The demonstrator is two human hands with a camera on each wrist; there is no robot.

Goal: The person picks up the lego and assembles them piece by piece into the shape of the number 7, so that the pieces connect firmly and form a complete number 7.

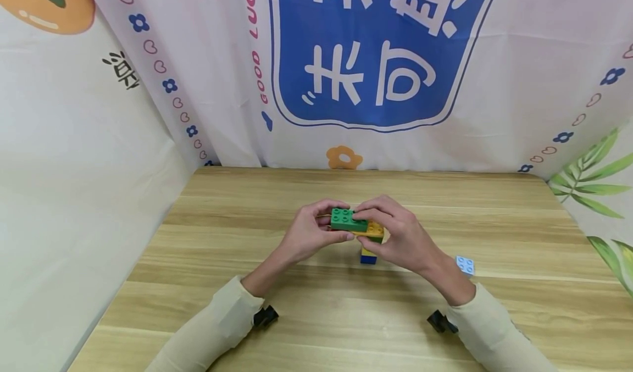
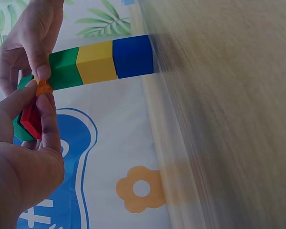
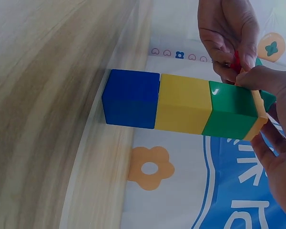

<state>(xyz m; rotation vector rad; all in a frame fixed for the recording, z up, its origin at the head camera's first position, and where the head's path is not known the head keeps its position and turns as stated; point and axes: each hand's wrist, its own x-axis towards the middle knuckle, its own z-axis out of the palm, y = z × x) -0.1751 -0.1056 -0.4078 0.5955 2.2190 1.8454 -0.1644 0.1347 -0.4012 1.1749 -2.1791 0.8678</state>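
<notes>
A stack of building blocks stands upright on the table: a blue block [image 3: 131, 99] at the bottom, a yellow block [image 3: 185, 103] above it, then a green block [image 3: 231, 109]. On top lies a thin orange brick [image 1: 376, 229], reaching out leftward. A studded green brick [image 1: 342, 218] sits over its left part, and a red brick [image 2: 32, 119] shows beneath that overhang. My left hand [image 1: 316, 226] pinches the green and red bricks at the left end. With thumb and fingers, my right hand [image 1: 400, 234] grips the orange brick at the stack's top, a fingertip touching the green brick's studs.
A light blue studded brick [image 1: 465, 265] lies on the wooden table [image 1: 316, 328], right of the stack and close to my right forearm. A printed cloth [image 1: 222, 75] hangs along the table's back edge.
</notes>
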